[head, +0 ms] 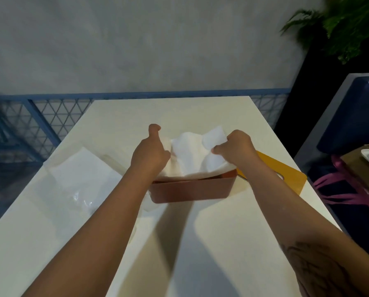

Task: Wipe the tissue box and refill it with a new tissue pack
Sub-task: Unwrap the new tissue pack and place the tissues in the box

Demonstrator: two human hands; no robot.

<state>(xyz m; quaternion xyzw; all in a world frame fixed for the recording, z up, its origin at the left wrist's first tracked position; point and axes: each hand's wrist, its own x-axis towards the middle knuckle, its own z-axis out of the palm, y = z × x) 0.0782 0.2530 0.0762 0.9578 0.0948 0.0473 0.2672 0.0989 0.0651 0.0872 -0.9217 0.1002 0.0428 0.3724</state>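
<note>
Head view: box [192, 190] at table [222, 243] centre, rust-brown, smooth, rectangular, rounded corners, top open. Tissues [190, 155] white, soft, rumpled, bulging above box rim. Left hand [149, 155] at left end of tissues, wrist bent down, thumb up and free; fingers hidden behind hand, grip cannot tell. Right hand [237, 146] at right end, fingers curled, thumb and fingers pinching tissue edge. Both forearms stretched forward. Flat mustard lid [286, 172] just right of box. Clear crinkly wrapper [76, 179] left, on table.
</note>
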